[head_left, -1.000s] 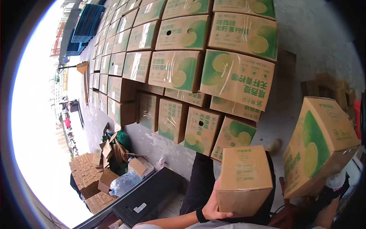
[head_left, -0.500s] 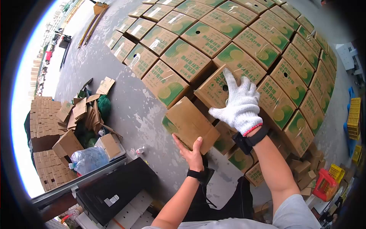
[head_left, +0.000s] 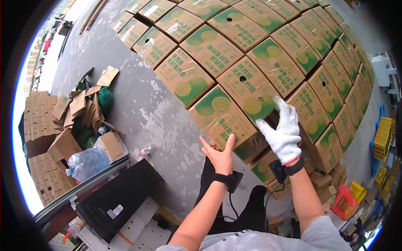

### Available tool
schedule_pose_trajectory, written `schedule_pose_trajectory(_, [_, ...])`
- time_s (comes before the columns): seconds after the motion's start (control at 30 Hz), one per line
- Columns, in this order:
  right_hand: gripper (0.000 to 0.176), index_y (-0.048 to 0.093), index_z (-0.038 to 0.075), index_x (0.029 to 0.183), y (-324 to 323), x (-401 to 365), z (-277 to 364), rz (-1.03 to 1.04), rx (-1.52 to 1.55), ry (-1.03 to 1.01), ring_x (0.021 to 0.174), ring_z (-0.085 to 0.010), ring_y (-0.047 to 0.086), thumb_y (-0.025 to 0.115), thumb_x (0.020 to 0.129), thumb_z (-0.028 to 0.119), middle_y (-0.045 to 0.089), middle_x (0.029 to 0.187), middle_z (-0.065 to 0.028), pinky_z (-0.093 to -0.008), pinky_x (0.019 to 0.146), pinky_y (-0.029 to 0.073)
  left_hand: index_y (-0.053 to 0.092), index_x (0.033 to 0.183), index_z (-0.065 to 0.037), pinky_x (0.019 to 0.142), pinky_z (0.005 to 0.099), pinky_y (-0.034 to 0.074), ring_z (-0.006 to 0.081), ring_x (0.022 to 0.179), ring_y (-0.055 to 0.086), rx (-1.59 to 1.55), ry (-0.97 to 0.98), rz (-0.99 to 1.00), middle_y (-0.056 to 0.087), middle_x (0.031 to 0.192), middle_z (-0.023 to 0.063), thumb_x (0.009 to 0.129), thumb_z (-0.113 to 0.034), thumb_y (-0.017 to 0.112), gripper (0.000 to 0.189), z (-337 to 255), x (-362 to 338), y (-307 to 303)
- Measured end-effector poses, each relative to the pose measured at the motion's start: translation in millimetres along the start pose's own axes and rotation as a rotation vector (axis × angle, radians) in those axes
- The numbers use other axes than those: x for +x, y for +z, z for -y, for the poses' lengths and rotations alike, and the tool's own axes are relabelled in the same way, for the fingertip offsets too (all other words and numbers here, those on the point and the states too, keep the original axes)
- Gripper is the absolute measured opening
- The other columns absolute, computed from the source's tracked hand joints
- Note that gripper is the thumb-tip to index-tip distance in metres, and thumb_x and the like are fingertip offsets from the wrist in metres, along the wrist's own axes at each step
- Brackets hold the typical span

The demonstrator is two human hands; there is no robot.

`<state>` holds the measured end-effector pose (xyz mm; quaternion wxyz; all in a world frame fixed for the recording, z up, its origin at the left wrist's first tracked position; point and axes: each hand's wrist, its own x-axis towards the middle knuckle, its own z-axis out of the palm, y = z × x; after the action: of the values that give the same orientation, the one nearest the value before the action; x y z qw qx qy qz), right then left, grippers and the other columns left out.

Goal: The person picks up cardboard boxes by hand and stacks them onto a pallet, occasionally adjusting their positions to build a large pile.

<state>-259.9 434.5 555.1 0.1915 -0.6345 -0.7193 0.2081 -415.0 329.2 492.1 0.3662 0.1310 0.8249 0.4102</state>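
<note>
A large stack of brown cartons with green fruit prints fills the upper right. Bare and with a black wrist strap, my left hand (head_left: 220,157) has its fingers spread beside the lower edge of the nearest carton (head_left: 222,119), which lies flat, printed top up. My right hand (head_left: 282,136), in a white glove, is spread by the front corner of a carton with a dark hole (head_left: 249,85). A dark gap shows beyond the gloved fingers. Neither hand holds anything.
Flattened cardboard (head_left: 79,106) and a clear plastic bottle (head_left: 91,164) lie at the left. A long black case (head_left: 119,201) sits at the lower left. At the right are a red basket (head_left: 344,203) and yellow crates (head_left: 382,138).
The near carton, tilted in my left hand before, now lies flat at the stack's edge. The holed carton under my glove has moved back against its neighbours. Both hands have come away from them.
</note>
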Motion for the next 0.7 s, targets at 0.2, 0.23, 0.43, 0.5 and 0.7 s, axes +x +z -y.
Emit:
schedule_pose_trajectory(0.2, [0.094, 0.022, 0.009, 0.15, 44.8, -50.4, -12.0, 0.191, 0.732, 0.284, 0.132, -0.0362, 0.043, 0.08, 0.077, 0.022, 0.032, 0.151, -0.0206, -0.0425, 0.102, 0.044, 0.026, 0.153, -0.006, 0.087, 0.0326, 0.038, 0.0199, 0.095, 0.042, 0.0, 0.311, -0.038, 0.037, 0.105, 0.0083, 0.087, -0.033, 0.075, 0.086, 8.0, -2.4, 14.7])
schedule_pose_trajectory(0.23, [0.095, 0.021, 0.009, 0.151, 47.3, -49.2, -8.5, 0.112, 0.642, 0.173, 0.133, -0.0359, 0.042, 0.08, 0.077, 0.021, 0.031, 0.151, -0.0205, -0.0425, 0.103, 0.044, 0.027, 0.153, -0.006, 0.083, 0.0319, 0.038, 0.0182, 0.091, 0.041, 0.083, 0.323, -0.092, 0.037, 0.101, 0.0068, 0.088, -0.031, 0.074, 0.083, 6.7, -2.7, 12.9])
schedule_pose_trajectory(0.43, [0.082, 0.031, 0.009, 0.148, 11.5, -103.2, -45.5, 0.148, 0.928, 0.083, 0.123, -0.0299, 0.053, 0.076, 0.079, 0.008, 0.044, 0.141, -0.0165, -0.0408, 0.101, 0.048, 0.032, 0.15, -0.009, 0.067, 0.028, 0.037, 0.0127, 0.077, 0.04, -0.189, 0.195, -0.093, 0.042, 0.088, 0.0011, 0.094, -0.03, 0.067, 0.07, 7.1, -7.4, 18.8])
schedule_pose_trajectory(0.5, [0.065, 0.047, 0.007, 0.138, -33.7, -141.2, -74.7, 0.07, 0.819, 0.182, 0.114, -0.0262, 0.059, 0.076, 0.08, 0.009, 0.053, 0.13, -0.0153, -0.0376, 0.096, 0.05, 0.024, 0.152, -0.011, 0.078, 0.0339, 0.041, 0.0162, 0.093, 0.049, -0.082, 0.137, -0.077, 0.049, 0.103, 0.0057, 0.096, -0.041, 0.06, 0.073, 2.0, -21.8, 16.9])
schedule_pose_trajectory(0.7, [0.027, 0.063, 0.003, 0.108, -96.0, -331.7, -267.6, -0.722, 0.399, 0.804, 0.089, -0.0181, 0.066, 0.071, 0.083, 0.007, 0.067, 0.104, -0.008, -0.0302, 0.076, 0.055, 0.05, 0.126, -0.002, 0.059, 0.0205, 0.031, 0.0055, 0.068, 0.037, 0.249, 0.607, 0.535, 0.042, 0.082, -0.0018, 0.099, -0.014, 0.05, 0.03, 34.2, -188.0, 18.3])
